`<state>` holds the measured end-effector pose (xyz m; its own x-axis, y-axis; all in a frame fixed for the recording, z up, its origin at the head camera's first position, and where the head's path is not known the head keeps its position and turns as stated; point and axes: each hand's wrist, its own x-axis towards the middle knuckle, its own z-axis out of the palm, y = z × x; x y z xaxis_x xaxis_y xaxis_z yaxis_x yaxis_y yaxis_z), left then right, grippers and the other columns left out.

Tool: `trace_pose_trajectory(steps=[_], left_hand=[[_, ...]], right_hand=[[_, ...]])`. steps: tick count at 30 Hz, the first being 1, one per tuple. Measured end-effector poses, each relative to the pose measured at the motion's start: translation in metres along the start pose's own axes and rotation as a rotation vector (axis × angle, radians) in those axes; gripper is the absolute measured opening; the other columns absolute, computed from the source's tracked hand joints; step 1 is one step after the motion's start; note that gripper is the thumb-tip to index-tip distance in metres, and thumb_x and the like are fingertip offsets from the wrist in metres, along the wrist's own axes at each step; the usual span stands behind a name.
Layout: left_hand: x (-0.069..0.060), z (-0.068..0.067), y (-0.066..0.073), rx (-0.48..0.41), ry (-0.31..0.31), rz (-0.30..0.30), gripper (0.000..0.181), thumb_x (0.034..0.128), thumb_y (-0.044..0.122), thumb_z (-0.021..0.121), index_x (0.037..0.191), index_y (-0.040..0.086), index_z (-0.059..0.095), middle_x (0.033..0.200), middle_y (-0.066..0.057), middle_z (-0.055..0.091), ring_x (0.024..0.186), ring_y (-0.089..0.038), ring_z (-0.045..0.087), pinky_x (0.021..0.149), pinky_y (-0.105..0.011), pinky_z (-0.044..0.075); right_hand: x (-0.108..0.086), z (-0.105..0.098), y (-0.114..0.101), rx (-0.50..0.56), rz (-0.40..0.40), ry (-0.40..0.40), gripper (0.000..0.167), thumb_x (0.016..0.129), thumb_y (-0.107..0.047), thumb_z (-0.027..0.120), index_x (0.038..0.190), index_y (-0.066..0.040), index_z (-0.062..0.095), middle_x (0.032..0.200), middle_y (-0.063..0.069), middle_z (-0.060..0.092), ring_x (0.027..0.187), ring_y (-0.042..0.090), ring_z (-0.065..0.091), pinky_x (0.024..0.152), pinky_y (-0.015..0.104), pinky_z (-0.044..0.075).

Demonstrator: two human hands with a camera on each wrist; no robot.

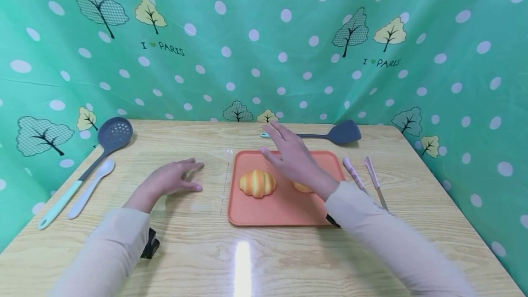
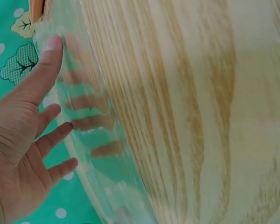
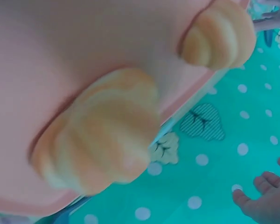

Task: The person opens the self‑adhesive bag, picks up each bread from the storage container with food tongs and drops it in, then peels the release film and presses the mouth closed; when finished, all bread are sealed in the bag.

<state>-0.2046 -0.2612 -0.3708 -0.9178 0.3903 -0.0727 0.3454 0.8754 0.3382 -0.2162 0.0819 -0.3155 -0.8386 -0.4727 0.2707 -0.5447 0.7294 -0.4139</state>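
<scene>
Your left hand (image 1: 171, 178), fingers apart, is held above the tabletop (image 1: 185, 260), near a transparent object (image 2: 116, 177) of uncertain form. Your right hand (image 1: 293, 157), fingers extended and separated, is raised over the pink tray (image 1: 280, 212). On the tray lie two breads: the left one (image 1: 257, 184) fully visible, the right one (image 1: 302, 188) partly hidden, in head view, by your right hand.
</scene>
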Motion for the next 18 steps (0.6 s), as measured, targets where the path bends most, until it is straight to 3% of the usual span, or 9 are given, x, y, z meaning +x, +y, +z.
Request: trace_pose_trajectory(steps=[8, 18], left_hand=[[0.0, -0.002, -0.003, 0.016, -0.006, -0.019, 0.08, 0.0829, 0.047, 0.081, 0.142, 0.0, 0.056, 0.147, -0.035, 0.044, 0.132, -0.056, 0.044, 0.107, -0.066, 0.037], [0.003, -0.004, 0.001, -0.005, -0.025, -0.067, 0.08, 0.082, 0.045, 0.082, 0.143, 0.001, 0.055, 0.148, -0.034, 0.043, 0.135, -0.055, 0.041, 0.109, -0.067, 0.034]], right_hand=[[0.011, 0.018, -0.025, 0.003, -0.036, -0.116, 0.069, 0.104, -0.044, 0.057, 0.161, -0.018, 0.029, 0.167, 0.008, 0.023, 0.151, 0.034, 0.026, 0.121, 0.056, 0.02], [0.026, 0.042, -0.054, -0.116, -0.047, -0.312, 0.076, 0.1, -0.056, 0.058, 0.162, -0.023, 0.029, 0.168, 0.006, 0.022, 0.152, 0.029, 0.024, 0.123, 0.051, 0.018]])
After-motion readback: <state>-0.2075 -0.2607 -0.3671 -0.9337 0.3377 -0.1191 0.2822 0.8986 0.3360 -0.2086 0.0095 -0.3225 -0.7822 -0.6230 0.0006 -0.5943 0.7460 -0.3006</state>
